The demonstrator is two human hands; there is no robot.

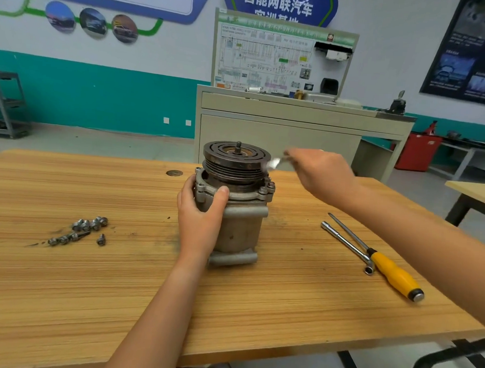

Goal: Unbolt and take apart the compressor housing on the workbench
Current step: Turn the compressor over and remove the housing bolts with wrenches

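L hand (201,221) grips compressor housing (242,228); R hand (322,173) holds blurred tool (274,163). Unbolting step; next: tool onto right flange bolts (266,188).

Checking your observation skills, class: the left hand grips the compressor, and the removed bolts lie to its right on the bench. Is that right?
Not quite. The head view shows the removed bolts lying left of the compressor, not right. The left hand does grip it.

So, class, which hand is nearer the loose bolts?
Left. The left hand grips the compressor, just right of the bolts; the right hand, holding a metal tool, is raised on the compressor's other side.
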